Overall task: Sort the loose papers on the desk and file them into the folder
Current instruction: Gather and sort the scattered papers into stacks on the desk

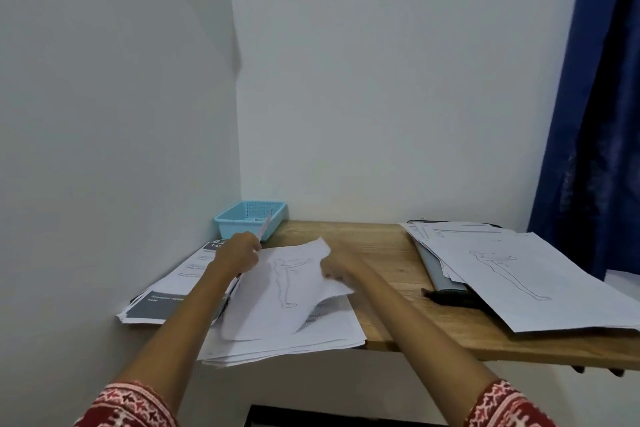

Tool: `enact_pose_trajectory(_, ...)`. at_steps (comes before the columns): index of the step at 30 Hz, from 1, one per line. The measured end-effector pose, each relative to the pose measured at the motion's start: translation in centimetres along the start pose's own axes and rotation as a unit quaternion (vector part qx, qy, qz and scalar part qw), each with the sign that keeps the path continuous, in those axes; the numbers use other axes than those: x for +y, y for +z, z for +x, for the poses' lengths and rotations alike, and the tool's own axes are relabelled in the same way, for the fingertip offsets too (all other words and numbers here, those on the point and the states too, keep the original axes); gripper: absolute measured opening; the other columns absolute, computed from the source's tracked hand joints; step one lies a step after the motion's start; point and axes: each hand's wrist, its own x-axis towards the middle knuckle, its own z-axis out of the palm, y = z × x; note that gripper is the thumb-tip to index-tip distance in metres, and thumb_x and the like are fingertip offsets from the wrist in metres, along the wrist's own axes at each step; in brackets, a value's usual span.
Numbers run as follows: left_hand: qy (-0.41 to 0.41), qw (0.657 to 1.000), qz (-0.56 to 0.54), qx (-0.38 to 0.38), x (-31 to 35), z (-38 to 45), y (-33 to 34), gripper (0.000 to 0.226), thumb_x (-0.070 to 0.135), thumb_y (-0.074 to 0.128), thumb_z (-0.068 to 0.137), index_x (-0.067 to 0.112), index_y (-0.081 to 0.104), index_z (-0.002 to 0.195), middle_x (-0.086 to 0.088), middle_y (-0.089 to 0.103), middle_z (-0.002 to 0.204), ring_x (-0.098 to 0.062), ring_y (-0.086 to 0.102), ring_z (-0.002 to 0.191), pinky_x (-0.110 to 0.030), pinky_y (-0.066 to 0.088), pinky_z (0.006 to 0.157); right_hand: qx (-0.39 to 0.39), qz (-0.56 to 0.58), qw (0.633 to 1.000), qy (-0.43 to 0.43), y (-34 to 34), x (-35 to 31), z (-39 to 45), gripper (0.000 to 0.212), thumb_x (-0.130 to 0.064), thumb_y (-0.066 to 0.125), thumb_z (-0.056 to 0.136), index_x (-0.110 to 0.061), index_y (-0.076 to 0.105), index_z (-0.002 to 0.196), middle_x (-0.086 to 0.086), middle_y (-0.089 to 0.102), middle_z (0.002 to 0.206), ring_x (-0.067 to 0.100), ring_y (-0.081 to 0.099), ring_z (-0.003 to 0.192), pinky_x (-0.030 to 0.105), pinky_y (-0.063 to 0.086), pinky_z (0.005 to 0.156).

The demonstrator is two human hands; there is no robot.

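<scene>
A loose stack of white papers [287, 340] lies at the desk's near left. My left hand [240, 253] grips several sheets lifted on edge [265, 225], their top pointing toward the blue basket. My right hand [337, 269] pinches the right edge of a sheet with a line drawing of a standing figure [284, 284], which curls up off the stack. At the right, a grey folder [438, 269] lies under another pile of papers [519, 274] with a similar figure drawing on top.
A light blue plastic basket [242, 218] sits in the back left corner against the wall. Printed sheets with dark headers [162, 302] overhang the wooden desk's [381, 253] left edge. A blue curtain [595, 114] hangs at the right. A dark strap [446, 296] lies by the folder.
</scene>
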Motion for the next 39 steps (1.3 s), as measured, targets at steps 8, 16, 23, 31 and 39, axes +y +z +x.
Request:
enact_pose_trajectory(8,0.029,0.998,0.047,-0.042,1.6,-0.4,2.3,0.039,0.008,0.049,0.088,0.026,0.059,0.121,0.002,0.050,0.133,-0.019,0.045,0.124,-0.032,0.038,0.098,-0.013,-0.126,0.992,0.021,1.3,0.0,1.2,0.075,-0.021,0.072,0.075,-0.012,0.035,0.139,0.008,0.053,0.131,0.028,0.051,0.119,0.032,0.046,0.086)
enact_pose_trajectory(16,0.074,0.993,-0.012,-0.091,5.1,0.8,4.6,0.031,0.013,0.059,0.085,0.019,0.065,0.115,0.000,0.054,0.130,-0.018,0.046,0.123,-0.032,0.039,0.103,0.054,-0.060,0.995,0.056,-4.0,3.3,2.2,0.053,-0.018,0.063,0.084,-0.005,0.044,0.132,0.007,0.055,0.125,0.025,0.053,0.115,0.037,0.050,0.091)
enact_pose_trajectory(23,0.111,0.989,-0.055,-0.085,10.6,2.5,6.5,0.027,0.012,0.058,0.085,0.014,0.067,0.110,-0.009,0.057,0.127,-0.020,0.048,0.123,-0.030,0.036,0.103,0.140,-0.044,0.986,0.076,-12.4,7.5,2.9,0.031,-0.011,0.065,0.082,0.005,0.061,0.108,0.014,0.063,0.112,0.025,0.057,0.094,0.037,0.050,0.077)
enact_pose_trajectory(31,0.192,0.960,-0.191,-0.074,22.9,2.2,8.6,0.025,0.009,0.059,0.084,0.006,0.068,0.107,-0.009,0.066,0.113,-0.021,0.059,0.105,-0.023,0.040,0.083,0.239,-0.077,0.950,0.185,-22.2,17.7,1.3,0.010,-0.009,0.057,0.083,-0.006,0.056,0.092,0.010,0.059,0.098,0.026,0.055,0.086,0.026,0.043,0.071)
enact_pose_trajectory(39,0.215,0.954,-0.188,-0.094,29.9,2.3,11.8,0.040,0.031,0.066,0.084,0.007,0.060,0.115,-0.006,0.060,0.118,-0.019,0.054,0.109,-0.024,0.039,0.083,0.165,-0.124,0.920,0.333,-27.1,25.6,-2.7,0.090,-0.061,0.074,0.065,-0.011,0.040,0.131,0.004,0.052,0.120,0.027,0.052,0.113,0.038,0.045,0.093)
